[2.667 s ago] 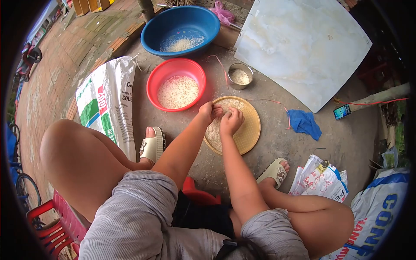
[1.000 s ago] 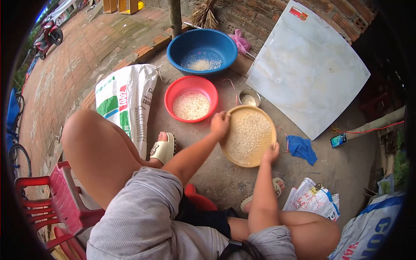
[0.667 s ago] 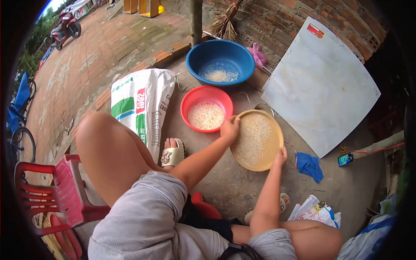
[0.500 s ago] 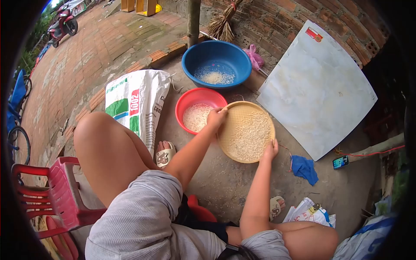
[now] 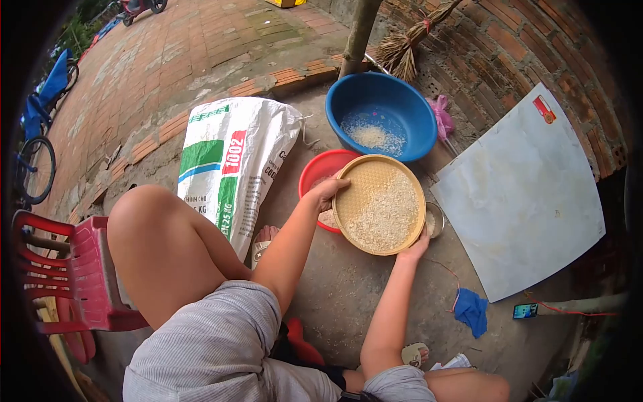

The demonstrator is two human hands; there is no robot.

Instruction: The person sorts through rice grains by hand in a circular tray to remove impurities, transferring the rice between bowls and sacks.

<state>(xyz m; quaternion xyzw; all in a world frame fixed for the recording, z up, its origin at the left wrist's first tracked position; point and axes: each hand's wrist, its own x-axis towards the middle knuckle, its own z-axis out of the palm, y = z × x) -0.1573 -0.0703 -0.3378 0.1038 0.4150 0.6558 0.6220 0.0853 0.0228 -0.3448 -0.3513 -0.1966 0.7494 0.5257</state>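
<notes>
Between my hands is a round yellow sieve [image 5: 358, 195] with a layer of pale grains [image 5: 388, 218], mostly on its right and lower side. My left hand [image 5: 326, 191] grips the rim at the left. At the lower right my right hand [image 5: 416, 246] is closed round the rim. Partly under the sieve stands a red basin [image 5: 315, 166]; most of what it contains is hidden. Beyond it a blue basin [image 5: 338, 110] has whitish grains on its bottom. A small metal bowl [image 5: 440, 221] peeks out by the sieve's right edge.
A white printed sack [image 5: 268, 130] lies left of the basins. On the right a pale panel [image 5: 522, 194] rests by the brick wall. A blue cloth [image 5: 471, 311], a phone [image 5: 525, 311], a straw broom [image 5: 400, 53], a wooden post [image 5: 358, 40] and a red plastic chair [image 5: 90, 268] are around me.
The view has turned, so the surroundings sit lower and further right. The sieve now covers more of the red basin, and the small metal bowl shows beside it. Both hands keep their hold.
</notes>
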